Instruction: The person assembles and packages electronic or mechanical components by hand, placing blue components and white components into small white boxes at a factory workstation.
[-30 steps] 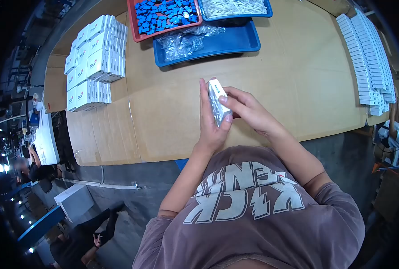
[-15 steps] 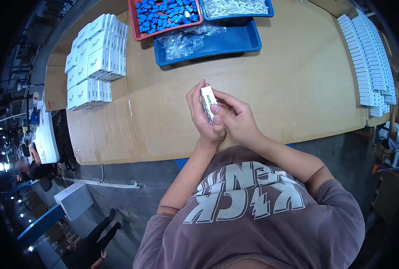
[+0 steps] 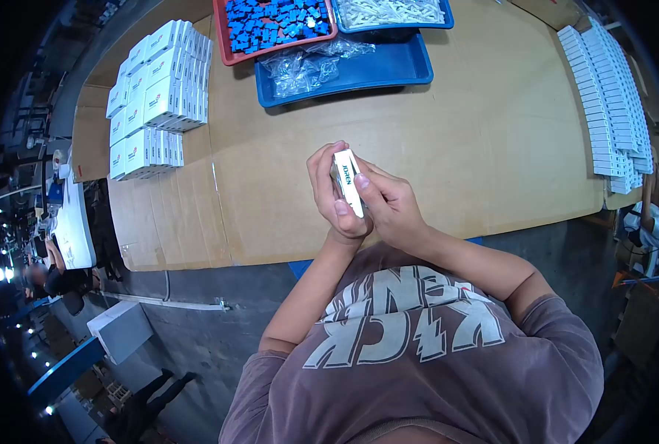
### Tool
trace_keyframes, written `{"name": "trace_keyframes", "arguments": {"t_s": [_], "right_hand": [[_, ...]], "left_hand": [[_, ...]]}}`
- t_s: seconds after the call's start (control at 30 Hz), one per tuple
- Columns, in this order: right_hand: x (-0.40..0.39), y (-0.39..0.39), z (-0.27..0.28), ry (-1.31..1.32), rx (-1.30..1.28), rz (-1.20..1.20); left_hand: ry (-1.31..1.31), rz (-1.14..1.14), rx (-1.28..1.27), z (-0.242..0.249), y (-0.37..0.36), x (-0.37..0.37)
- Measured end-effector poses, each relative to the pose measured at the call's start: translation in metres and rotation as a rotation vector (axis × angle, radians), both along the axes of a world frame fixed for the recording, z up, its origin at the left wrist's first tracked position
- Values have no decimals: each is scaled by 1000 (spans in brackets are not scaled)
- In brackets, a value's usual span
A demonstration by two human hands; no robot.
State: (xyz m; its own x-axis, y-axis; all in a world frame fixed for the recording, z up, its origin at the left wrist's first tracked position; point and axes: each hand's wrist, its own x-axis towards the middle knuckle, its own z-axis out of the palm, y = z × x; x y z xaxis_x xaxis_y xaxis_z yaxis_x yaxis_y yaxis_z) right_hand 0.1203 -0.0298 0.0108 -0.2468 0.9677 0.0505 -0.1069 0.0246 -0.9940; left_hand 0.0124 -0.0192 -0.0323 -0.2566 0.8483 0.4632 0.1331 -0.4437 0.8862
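Note:
A small white box with dark lettering on its narrow side is held between my two hands, just in front of my body. My left hand wraps its fingers round the box's left side, with the thumb at its near end. From the right, my right hand presses its thumb on the box, its other fingers partly hidden behind. Beyond my hands stands a blue tray with clear plastic bags in its left part.
A red tray holds many blue pieces, and a blue tray holds white pieces. White boxes are stacked at left; more white boxes stand in columns at right. The cardboard-covered table ends near my body. People are visible at the left.
The box has turned so more of its lettered side shows, and it sits slightly nearer me. My thumbs have shifted along it. Both hands still hold it.

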Motion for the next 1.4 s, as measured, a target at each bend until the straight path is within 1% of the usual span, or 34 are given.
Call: {"name": "trace_keyframes", "arguments": {"t_s": [0.13,0.23,0.33,0.43,0.6,0.73,0.8,0.9,0.93,1.03,1.07,1.17,1.23,1.3,1.33,1.37,1.4], "right_hand": [[0,-2,2,-35,16,4],[-1,-2,6,-37,27,20],[-2,-3,7,-41,49,21],[-4,-5,6,-51,75,13],[-2,-6,5,-48,88,18],[1,-7,8,-5,25,33],[-1,0,5,48,-10,16],[14,16,13,102,-214,129],[21,22,11,150,-318,181],[35,20,6,-244,15,231],[38,20,5,-377,127,248],[43,25,0,-513,469,195],[47,33,-11,-509,585,172],[49,37,-12,-540,676,158],[50,39,-7,-576,708,156],[51,41,-4,-612,742,153],[50,42,-7,-571,775,151]], "left_hand": [[3,-5,16,0,-2,-3],[35,88,23,2,-1,0],[7,84,33,3,-3,0],[46,78,82,0,-3,-2],[49,80,56,6,-6,-1],[59,78,96,-6,-4,0],[80,32,58,-1,0,-2],[93,-40,-59,6,2,-8],[95,-71,-111,7,1,-10],[-317,-199,-337,6,-4,-12],[-343,-189,-364,2,-4,-16],[-630,-274,-614,10,-7,-10],[-722,-349,-739,13,-10,-9],[-786,-406,-843,28,-17,-3],[-831,-461,-833,36,-19,-1],[-846,-463,-827,41,-20,2],[-862,-464,-820,45,-21,5]]}}
